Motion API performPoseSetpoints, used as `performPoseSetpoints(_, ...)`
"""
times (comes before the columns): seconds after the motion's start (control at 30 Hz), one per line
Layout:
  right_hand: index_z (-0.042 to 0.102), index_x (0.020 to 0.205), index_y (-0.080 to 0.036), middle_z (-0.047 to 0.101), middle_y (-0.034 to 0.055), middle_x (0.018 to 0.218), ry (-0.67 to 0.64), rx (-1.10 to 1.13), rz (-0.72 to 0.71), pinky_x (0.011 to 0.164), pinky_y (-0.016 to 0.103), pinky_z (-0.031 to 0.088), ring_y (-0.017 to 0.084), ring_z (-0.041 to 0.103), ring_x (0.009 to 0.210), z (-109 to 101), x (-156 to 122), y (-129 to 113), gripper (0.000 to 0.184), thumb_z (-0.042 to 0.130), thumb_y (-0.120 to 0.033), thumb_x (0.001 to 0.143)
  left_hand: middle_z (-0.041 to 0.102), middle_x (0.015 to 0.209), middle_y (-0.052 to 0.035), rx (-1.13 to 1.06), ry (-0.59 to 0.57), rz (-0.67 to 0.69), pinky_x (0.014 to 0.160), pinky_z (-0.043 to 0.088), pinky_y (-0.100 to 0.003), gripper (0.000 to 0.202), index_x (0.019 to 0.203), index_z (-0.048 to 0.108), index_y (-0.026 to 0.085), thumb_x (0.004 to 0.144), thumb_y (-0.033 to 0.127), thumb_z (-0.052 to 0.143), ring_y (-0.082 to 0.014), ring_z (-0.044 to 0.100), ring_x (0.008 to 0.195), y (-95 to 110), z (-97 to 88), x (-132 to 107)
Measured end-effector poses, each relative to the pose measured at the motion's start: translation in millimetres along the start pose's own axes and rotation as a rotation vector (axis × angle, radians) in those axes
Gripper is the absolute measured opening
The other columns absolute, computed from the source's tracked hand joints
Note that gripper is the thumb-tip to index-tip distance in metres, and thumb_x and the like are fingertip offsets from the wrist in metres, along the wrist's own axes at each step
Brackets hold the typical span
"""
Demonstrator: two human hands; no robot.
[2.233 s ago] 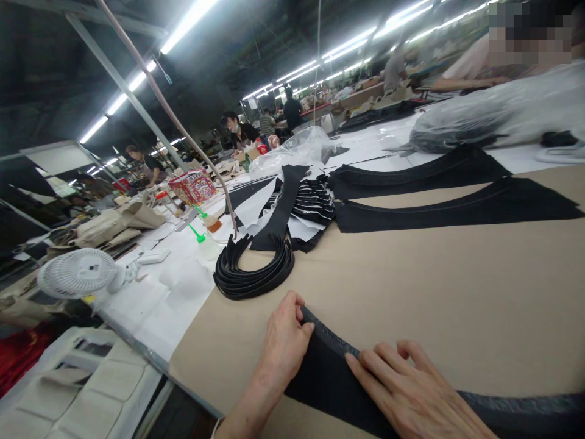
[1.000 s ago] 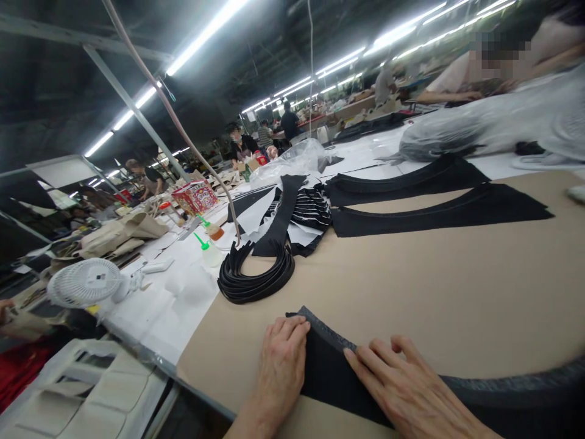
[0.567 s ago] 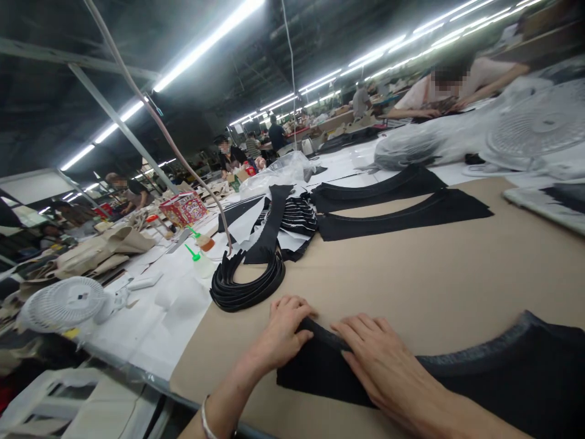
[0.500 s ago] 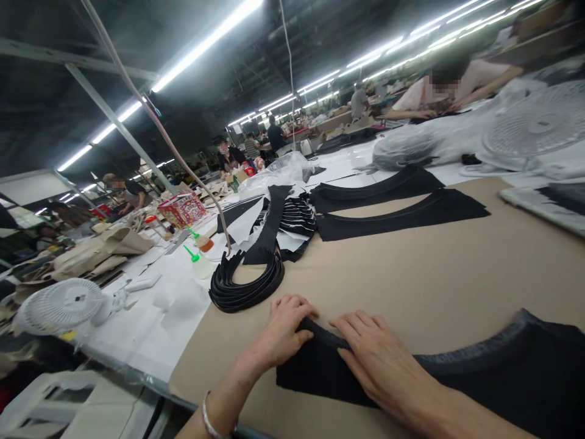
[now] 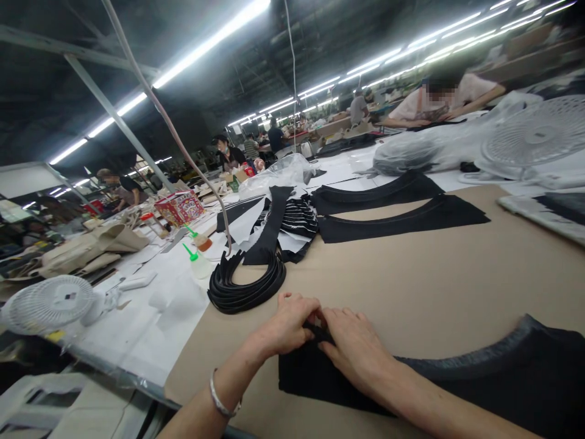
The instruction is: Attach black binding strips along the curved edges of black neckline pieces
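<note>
A curved black piece with a grey edge (image 5: 479, 378) lies on the brown paper-covered table (image 5: 411, 280) in front of me. My left hand (image 5: 287, 326) curls its fingers over the piece's near left corner, pinching its edge. My right hand (image 5: 354, 350) rests right beside it, fingers bent down on the same corner. The two hands touch at the fingertips. A bracelet sits on my left wrist.
A coil of black strips (image 5: 247, 283) lies just beyond my hands. Further back are black cut pieces (image 5: 402, 219), striped pieces (image 5: 299, 216), green-capped glue bottles (image 5: 196, 262), small white fans (image 5: 48, 302) (image 5: 539, 131), a plastic-wrapped bundle (image 5: 425, 149) and other people at the tables.
My right hand slid left along the piece's edge until it met my left hand at the corner. My left fingers went from lying flat to curled on the edge.
</note>
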State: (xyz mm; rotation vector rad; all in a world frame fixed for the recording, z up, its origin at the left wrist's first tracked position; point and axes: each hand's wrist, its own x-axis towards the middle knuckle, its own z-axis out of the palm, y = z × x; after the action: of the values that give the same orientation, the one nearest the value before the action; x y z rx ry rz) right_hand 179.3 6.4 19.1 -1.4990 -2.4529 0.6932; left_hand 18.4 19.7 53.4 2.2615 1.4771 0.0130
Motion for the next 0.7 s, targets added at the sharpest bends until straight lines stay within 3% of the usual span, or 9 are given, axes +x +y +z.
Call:
performPoseSetpoints(0.23,0.063,0.087,-0.019,0.063,0.0074,0.097,0.052,0.026,0.002,0.079,0.036,0.037,0.026,0.057,0.096,2,4,2,0.009,0.059,-0.015,0.080,0.064,0.093,0.0033,-0.009,0.041,0.046,0.101,0.022,-0.043,0.013,0.083,0.066,0.025,0.074,0.016,0.066,-0.0184,0.054,0.103,-13,1.6,-3)
performPoseSetpoints(0.5,0.062,0.088,-0.018,0.065,0.0042,0.088,0.061,0.072,-0.065,0.075,0.030,0.039,0.020,0.059,0.086,3,5,3,0.014,0.055,-0.010,0.079,0.066,0.096,0.0035,-0.026,0.105,0.127,0.096,0.028,-0.035,0.013,0.086,0.070,0.026,0.081,0.016,0.063,-0.0149,0.055,0.101,-18,5.5,-4)
performPoseSetpoints(0.7,0.060,0.089,-0.018,0.063,0.0034,0.091,0.132,0.135,-0.183,0.079,0.031,0.040,0.019,0.057,0.086,13,-4,13,0.016,0.053,-0.006,0.082,0.067,0.092,0.0050,0.018,0.190,0.177,0.099,0.024,-0.037,0.018,0.087,0.073,0.031,0.083,0.016,0.065,-0.0142,0.054,0.100,-23,14.5,-9)
